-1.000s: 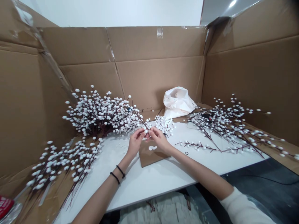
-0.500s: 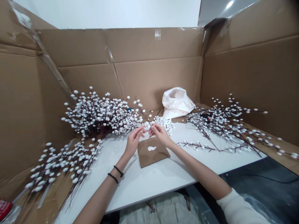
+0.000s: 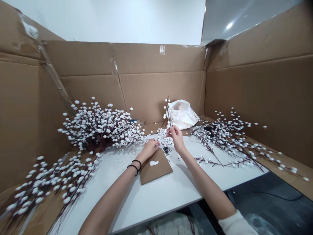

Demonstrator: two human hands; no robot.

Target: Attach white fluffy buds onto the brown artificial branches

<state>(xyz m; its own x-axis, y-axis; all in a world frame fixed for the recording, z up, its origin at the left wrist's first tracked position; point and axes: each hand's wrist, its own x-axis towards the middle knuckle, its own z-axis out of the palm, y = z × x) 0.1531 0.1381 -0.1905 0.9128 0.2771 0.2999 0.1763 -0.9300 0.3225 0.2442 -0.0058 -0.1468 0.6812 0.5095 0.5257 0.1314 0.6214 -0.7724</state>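
My right hand [image 3: 177,138] pinches the lower part of a thin dark twig with white berries [image 3: 168,112], which stands upright above the table. My left hand [image 3: 149,148] reaches over the far edge of a brown cardboard square [image 3: 156,173]. Its fingers are curled together beside a pile of loose white berries [image 3: 161,133]; whatever they hold is too small to make out. A white blob [image 3: 154,163] lies on the cardboard. Small black rings [image 3: 167,150] are scattered just right of my left fingertips.
A dense bunch of white-berry branches [image 3: 97,125] stands back left, with more branches [image 3: 73,176] at front left. Other berry branches [image 3: 227,133] spread over the right side. A white plastic bag [image 3: 183,114] sits behind the pile. Tall cardboard walls [image 3: 158,85] enclose the white table [image 3: 137,209].
My hands, close together before, are now apart. The right has risen with the berry twig upright in it; the left has lowered toward the pile, uncovering the black rings. The camera view has shifted slightly.
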